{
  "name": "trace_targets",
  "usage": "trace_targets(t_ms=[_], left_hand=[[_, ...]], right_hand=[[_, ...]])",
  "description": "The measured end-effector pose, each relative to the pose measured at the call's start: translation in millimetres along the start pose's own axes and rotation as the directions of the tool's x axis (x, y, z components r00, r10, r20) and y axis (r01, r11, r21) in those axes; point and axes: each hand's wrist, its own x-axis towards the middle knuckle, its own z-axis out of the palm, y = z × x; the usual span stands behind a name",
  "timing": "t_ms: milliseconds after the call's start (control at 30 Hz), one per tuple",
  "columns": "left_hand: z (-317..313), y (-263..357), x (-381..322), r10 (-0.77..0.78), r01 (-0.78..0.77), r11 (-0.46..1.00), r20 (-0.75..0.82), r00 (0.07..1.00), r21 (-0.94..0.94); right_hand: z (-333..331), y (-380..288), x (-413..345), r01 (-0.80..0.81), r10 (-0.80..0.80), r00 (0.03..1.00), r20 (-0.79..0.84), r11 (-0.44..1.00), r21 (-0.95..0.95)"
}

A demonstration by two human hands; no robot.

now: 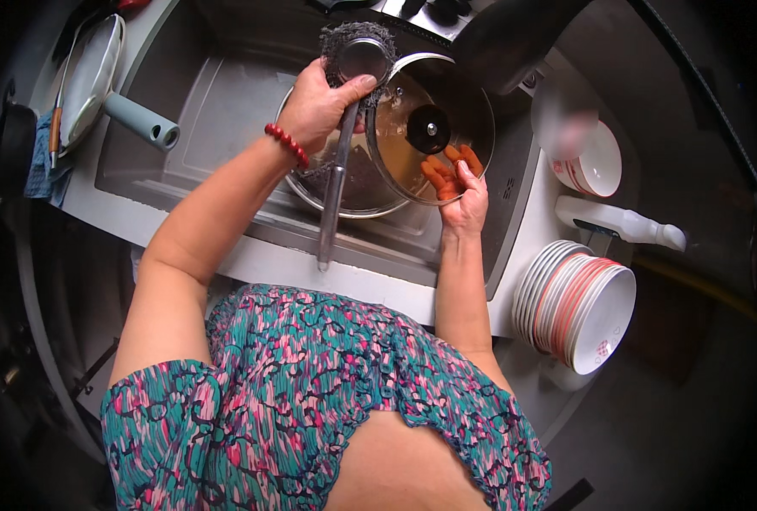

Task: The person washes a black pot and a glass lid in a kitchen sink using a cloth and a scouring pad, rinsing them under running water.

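My left hand, with a red bead bracelet at its wrist, grips a metal ladle together with a steel wool scrubber. The ladle's long handle points down towards my body. A round glass pot lid with a metal rim and black knob is held at its lower right edge by my right hand; some fingers show orange through the glass. Beneath both hands, a wide metal pan of cloudy brownish water sits in the sink, partly covered by the lid.
A white pan with a blue-grey handle lies left, over a blue cloth. A dark tap reaches over the sink. Bowls, a white bottle and stacked plates stand on the right.
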Motion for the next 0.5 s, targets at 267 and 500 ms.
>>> trace_targets(t_ms=[267,500], left_hand=[[6.3,-16.1,28.3,0.167,-0.167,0.986,0.016,0.986,0.003],[-17.5,-5.4,17.2,-0.013,-0.001,0.990,-0.102,0.995,-0.138]], right_hand=[[14.1,-2.2,-3.8,-0.046,0.047,0.993,0.105,0.999,-0.017],[-1.5,-4.4,-0.2,-0.016,0.012,0.998,0.063,0.998,0.059]])
